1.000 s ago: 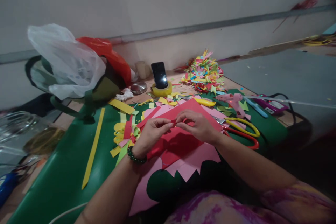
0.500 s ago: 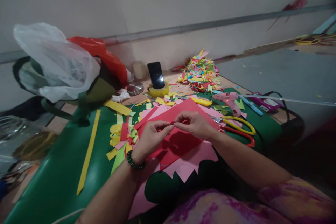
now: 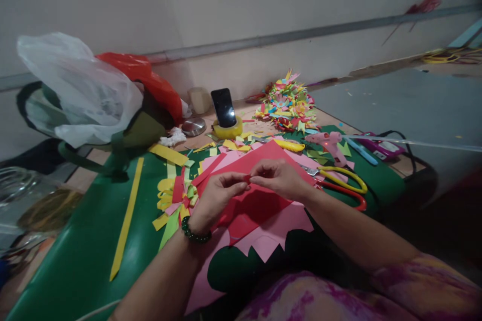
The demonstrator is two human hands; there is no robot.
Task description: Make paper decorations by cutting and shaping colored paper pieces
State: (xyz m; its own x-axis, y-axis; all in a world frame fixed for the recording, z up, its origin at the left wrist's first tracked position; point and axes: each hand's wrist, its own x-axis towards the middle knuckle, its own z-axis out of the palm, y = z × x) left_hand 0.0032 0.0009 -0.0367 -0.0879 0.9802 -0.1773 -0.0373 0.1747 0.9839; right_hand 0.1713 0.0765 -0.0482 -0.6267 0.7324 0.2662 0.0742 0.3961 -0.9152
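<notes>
My left hand and my right hand meet fingertip to fingertip above a red paper sheet. Both are closed in a pinch on a small red paper piece, mostly hidden by the fingers. Under the red sheet lies pink paper with a jagged, cut-out edge. Beside my left hand sits a bunch of yellow, green and red paper strips. Right of my right hand rest scissors with one yellow and one red handle.
A pink glue gun, a yellow utility knife and a light blue tool lie to the right. Behind stand a phone in a yellow tape roll and a heap of paper flowers. Bags fill the left back.
Almost nothing differs. My left fingers have shifted slightly around the small red piece, and both hands stay in the same place over the red sheet.
</notes>
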